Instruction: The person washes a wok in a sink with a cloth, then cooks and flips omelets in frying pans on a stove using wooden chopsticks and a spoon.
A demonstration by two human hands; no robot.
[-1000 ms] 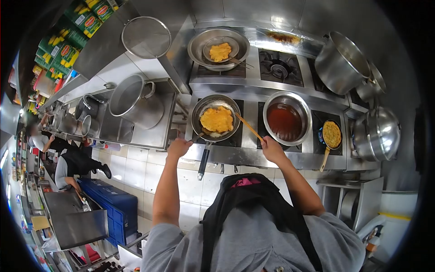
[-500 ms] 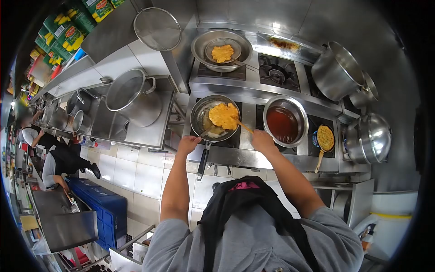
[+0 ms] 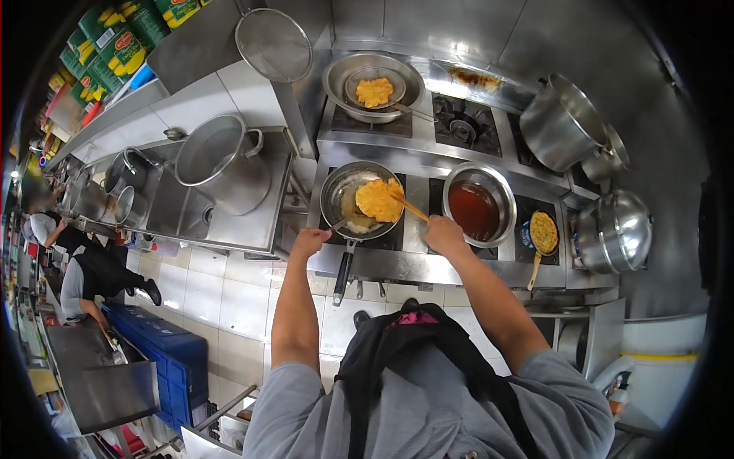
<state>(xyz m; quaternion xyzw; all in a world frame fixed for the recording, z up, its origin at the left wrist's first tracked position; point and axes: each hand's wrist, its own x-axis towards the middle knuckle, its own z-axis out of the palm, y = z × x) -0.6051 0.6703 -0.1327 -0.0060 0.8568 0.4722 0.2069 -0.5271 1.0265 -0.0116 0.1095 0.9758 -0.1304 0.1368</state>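
My left hand [image 3: 310, 242] is closed around the end of a thin metal utensil [image 3: 338, 226], whose tip reaches into the frying pan [image 3: 327, 200]; I cannot make out its exact kind. Chopsticks [image 3: 415, 210] are gripped in my right hand [image 3: 445, 233]. Their tips touch the right edge of an orange-yellow omelette [image 3: 378, 200], which lies flat over the right side of the pan. Oil and pale foamy bits [image 3: 359, 223] show at the pan's left and near side. The pan's black handle [image 3: 343, 278] points toward me, and neither hand is on it.
Right of the pan stands a bowl of reddish liquid [image 3: 472, 205], then a small pan [image 3: 543, 233] with yellow food. Behind, a strainer holding a fried piece [image 3: 374, 92] rests over a steel bowl [image 3: 334, 75]. A large pot [image 3: 222, 172] is left; co-workers [image 3: 95, 275] stand farther left.
The omelette has slid slightly right within the pan, with the chopsticks still at its right edge. Both hands keep their holds. The whole view has shifted a little.
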